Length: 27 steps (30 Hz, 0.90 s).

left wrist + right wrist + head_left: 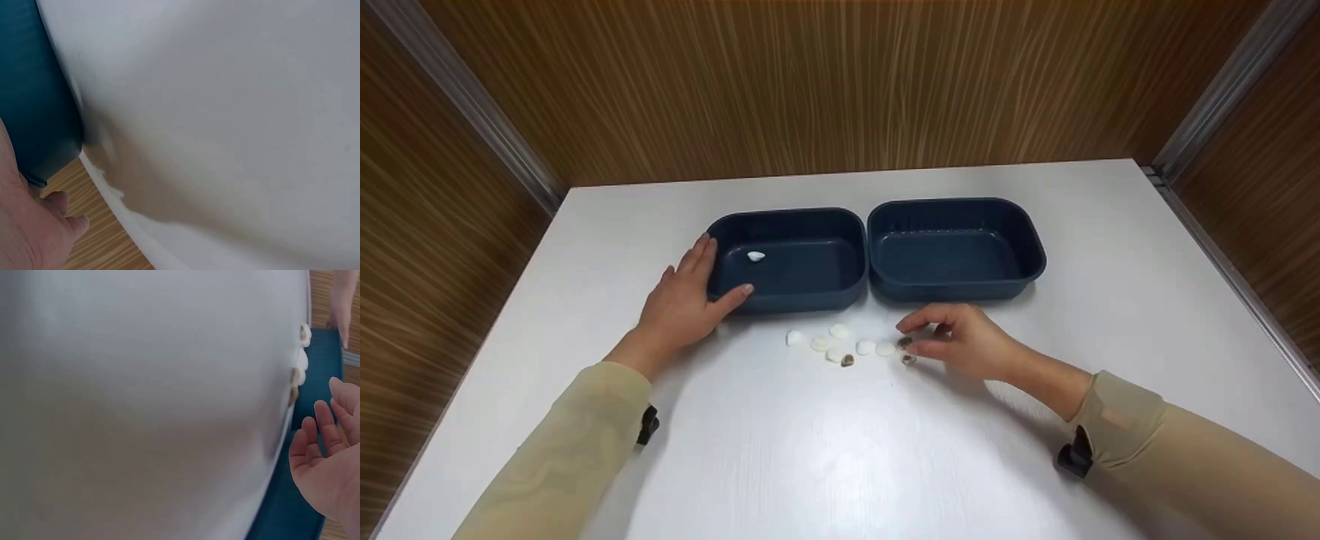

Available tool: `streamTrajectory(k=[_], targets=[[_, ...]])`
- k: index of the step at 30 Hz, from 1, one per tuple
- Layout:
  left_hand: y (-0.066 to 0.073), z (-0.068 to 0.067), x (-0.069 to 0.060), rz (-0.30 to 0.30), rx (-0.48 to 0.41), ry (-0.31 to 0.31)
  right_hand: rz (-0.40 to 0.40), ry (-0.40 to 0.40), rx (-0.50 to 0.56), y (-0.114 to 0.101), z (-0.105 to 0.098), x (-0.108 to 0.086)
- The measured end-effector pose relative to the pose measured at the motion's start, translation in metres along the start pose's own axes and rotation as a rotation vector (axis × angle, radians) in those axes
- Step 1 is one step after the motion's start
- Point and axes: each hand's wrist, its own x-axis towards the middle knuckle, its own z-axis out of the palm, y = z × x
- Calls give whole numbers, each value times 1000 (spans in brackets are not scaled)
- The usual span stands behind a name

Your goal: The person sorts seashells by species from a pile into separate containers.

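Note:
My left hand [679, 304] rests on the left end of a dark blue bin [810, 301], fingers on its side and thumb over the front rim. One white seashell [756, 256] lies inside that bin. On the table in front are several white seashells [839, 331] and a few small brown ones [847, 361]. My right hand [971, 341] is at the right end of this group, above brown seashells [908, 359], partly covering them. Its thumb and index finger are apart; the right wrist view shows the hand [329, 461] with loosely bent fingers and nothing held.
A second dark blue bin [956, 290] stands just right of the first, with no shells visible in it. Both stand on a white table [825, 450]. Wood-grain panels [840, 90] rise behind and at both sides.

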Motion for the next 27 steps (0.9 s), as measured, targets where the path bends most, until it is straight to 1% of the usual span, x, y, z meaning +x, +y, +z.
streamTrajectory(k=[5,13,21,27], targets=[[0,0,0,4,6,-2,9,-24,19,3,9,5],[-1,0,1,1,3,-7,-3,-46,-78,7,13,13],[-1,0,2,-8,3,-18,-25,-70,-80,11,14,17],[-2,0,1,-9,4,-18,-24,-77,-61,14,15,17]])
